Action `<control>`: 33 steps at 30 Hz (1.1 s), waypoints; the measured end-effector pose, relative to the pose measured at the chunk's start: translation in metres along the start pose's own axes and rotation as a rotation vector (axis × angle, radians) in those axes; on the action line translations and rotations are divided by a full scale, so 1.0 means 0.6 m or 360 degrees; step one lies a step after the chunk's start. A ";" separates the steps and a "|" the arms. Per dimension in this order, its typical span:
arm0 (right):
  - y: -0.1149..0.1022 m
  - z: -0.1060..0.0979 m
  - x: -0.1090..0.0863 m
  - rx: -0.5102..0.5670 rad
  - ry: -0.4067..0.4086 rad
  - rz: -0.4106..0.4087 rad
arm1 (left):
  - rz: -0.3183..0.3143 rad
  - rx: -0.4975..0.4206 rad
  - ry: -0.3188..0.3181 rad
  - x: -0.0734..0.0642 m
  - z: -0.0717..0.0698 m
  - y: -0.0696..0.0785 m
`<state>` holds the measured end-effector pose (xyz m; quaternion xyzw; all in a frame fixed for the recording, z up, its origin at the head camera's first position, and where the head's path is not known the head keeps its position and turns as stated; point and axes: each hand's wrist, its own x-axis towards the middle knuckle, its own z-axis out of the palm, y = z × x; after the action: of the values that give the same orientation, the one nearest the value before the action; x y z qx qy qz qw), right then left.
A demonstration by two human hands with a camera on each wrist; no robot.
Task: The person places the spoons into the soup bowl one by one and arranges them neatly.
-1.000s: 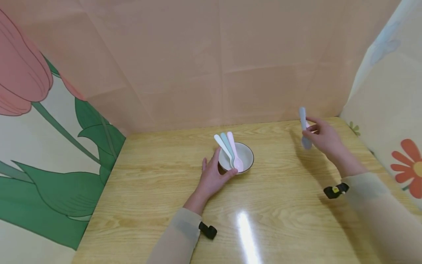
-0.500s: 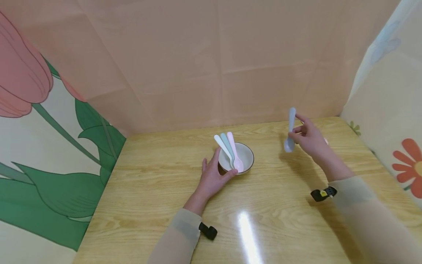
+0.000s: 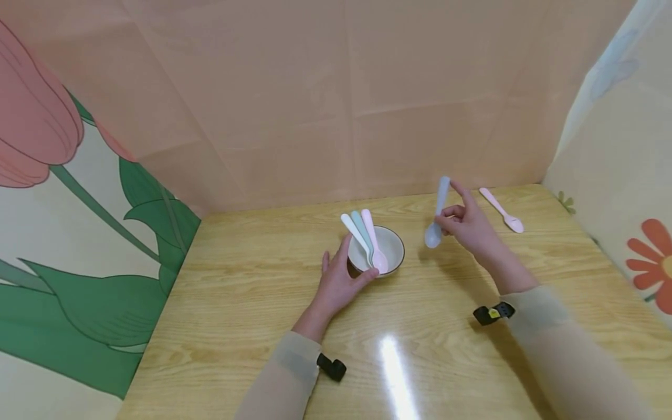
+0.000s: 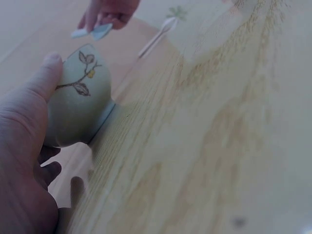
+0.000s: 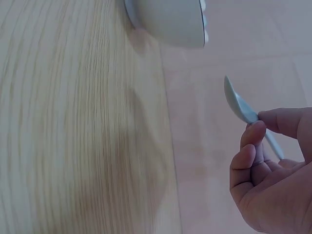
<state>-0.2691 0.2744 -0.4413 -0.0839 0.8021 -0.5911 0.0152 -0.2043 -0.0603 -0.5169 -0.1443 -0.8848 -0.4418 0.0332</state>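
My left hand (image 3: 338,286) holds a small white bowl (image 3: 394,248) with a dark rim, thumb at the near edge and fingers along its left side. In the left wrist view a leafy branch shows on the bowl's outer wall (image 4: 78,107). Leaning inside are a white spoon (image 3: 353,229), a blue-green spoon (image 3: 361,226) and a pink spoon (image 3: 370,230), handles up and away. To the bowl's right, above the table, my right hand (image 3: 472,230) pinches a pale blue spoon (image 3: 442,195) near its neck, its scoop pointing down. The right wrist view shows that spoon's scoop (image 5: 235,101) apart from the bowl.
Another pink spoon (image 3: 501,211) lies on the wooden table (image 3: 252,280) at the far right. A peach backdrop (image 3: 294,116) rises behind the table, and flower-printed panels (image 3: 105,245) stand at both sides.
My right hand has moved left toward the bowl with the pale blue spoon, bringing the pink spoon on the table into full view. The left hand and the bowl have stayed put.
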 end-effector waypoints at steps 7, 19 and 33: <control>-0.013 0.036 0.000 0.0094 -0.0042 -0.0034 | 0.0006 -0.0005 0.0002 0.002 0.000 -0.001; -0.039 0.088 -0.001 0.0114 -0.0137 -0.0116 | -0.0038 0.0004 -0.0009 0.000 -0.004 0.006; -0.044 0.129 0.007 -0.0050 -0.0231 -0.0174 | -0.0038 0.0010 -0.0027 0.000 -0.007 0.006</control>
<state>-0.2606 0.1927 -0.4390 -0.1702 0.8024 -0.5706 0.0396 -0.2035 -0.0615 -0.5119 -0.1375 -0.8881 -0.4381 0.0210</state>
